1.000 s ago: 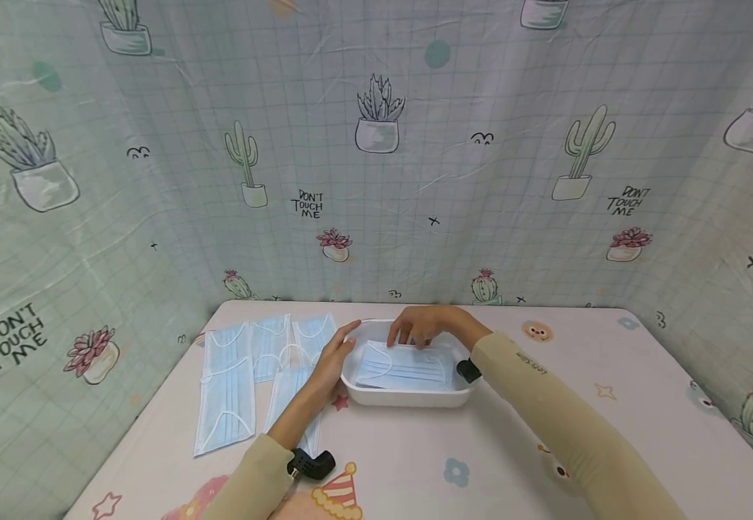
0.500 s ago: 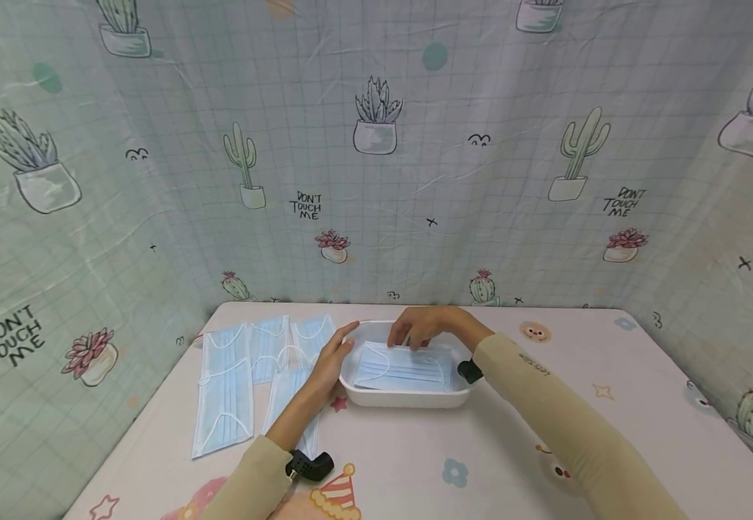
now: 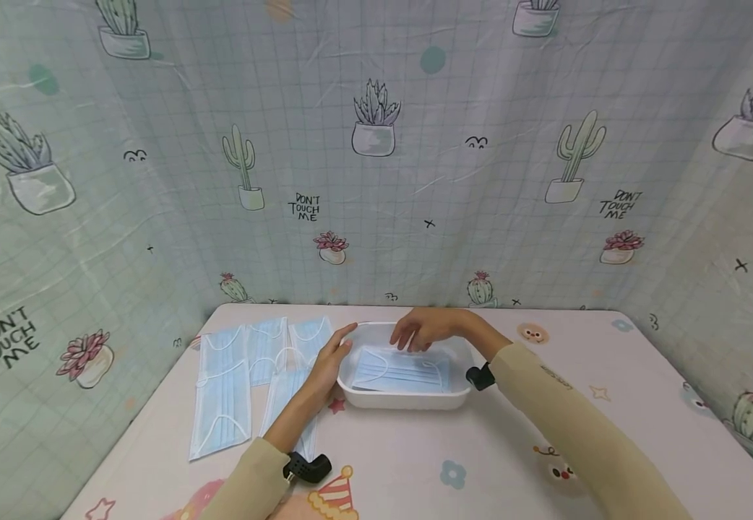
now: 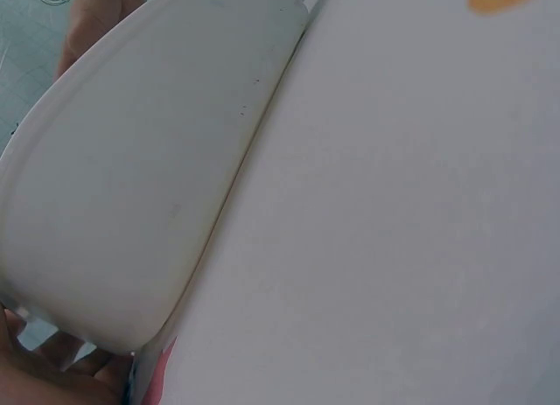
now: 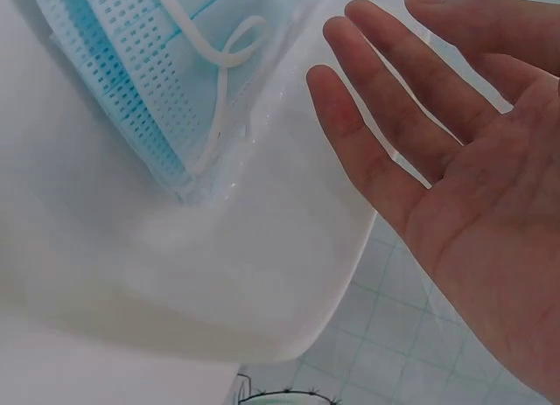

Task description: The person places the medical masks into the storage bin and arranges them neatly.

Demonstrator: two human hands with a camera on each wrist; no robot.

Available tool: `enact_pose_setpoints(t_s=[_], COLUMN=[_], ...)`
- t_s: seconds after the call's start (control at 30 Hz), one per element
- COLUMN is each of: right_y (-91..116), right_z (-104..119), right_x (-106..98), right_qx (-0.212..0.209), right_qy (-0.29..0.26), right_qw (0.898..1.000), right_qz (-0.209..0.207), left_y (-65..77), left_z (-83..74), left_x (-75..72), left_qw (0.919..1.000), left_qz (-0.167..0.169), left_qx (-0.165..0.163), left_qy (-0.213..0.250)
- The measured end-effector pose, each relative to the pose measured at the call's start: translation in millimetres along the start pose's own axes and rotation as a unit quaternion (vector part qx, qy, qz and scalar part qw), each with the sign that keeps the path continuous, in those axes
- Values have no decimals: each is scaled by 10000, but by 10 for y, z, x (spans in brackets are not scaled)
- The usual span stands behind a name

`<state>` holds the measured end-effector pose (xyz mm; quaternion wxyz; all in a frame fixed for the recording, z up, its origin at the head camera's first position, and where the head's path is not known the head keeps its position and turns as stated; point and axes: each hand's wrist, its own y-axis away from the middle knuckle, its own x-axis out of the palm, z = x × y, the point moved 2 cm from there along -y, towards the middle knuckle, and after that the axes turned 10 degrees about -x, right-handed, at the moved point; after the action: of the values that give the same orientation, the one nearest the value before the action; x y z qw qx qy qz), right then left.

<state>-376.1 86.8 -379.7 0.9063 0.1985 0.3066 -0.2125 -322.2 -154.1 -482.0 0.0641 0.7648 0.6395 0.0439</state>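
Note:
A white plastic tub [image 3: 405,401] stands on the table, with light blue disposable face masks [image 3: 402,372] lying flat inside it. At the tub's left end, my left hand [image 3: 324,368] holds the wall and rim. The left wrist view shows its curled fingers [image 4: 66,374] at the tub's end. My right hand [image 3: 425,328] hovers over the far rim, fingers loosely bent and holding nothing. In the right wrist view, the right palm and fingers [image 5: 385,116] are apart from the top mask [image 5: 157,64], whose white ear loop lies across it.
More blue face masks [image 3: 223,390] lie spread on the table left of the tub, some partly under the left forearm. A patterned cloth wall [image 3: 428,180] rises behind and beside the table. The tabletop [image 3: 519,433] carries printed cartoon figures.
My right hand has lifted off the masks in the tub and shifted slightly right, its fingers parting from the top mask. The left hand stays on the tub.

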Motion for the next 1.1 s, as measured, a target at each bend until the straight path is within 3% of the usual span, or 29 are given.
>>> enact_pose_setpoints(t_s=[0.3, 0.43, 0.67, 0.87, 1.0, 1.1], right_y=[331, 491, 757, 973, 1057, 1073], right_z=[5, -9, -32, -106, -202, -320], right_x=[-26, -23, 41, 135, 159, 165], right_qx=[-678, -884, -1026, -779, -348, -45], right_qy=[-272, -466, -359, 183, 348, 171], right_qw=[9960, 9906, 9784, 9614, 9422, 9267], right_qz=[-514, -930, -1761, -2634, -3315, -3755], left_y=[2, 2, 11, 16, 16, 19], left_z=[2, 1, -18, -15, -16, -14], left_x=[2, -1, 2, 21, 21, 20], left_qw=[10000, 10000, 10000, 9999, 9999, 10000], left_qz=[11, 20, -18, 0, -26, -21], left_qx=[17, -14, -21, -98, -85, -34], left_qy=[-2, 13, -35, -53, -59, -31])
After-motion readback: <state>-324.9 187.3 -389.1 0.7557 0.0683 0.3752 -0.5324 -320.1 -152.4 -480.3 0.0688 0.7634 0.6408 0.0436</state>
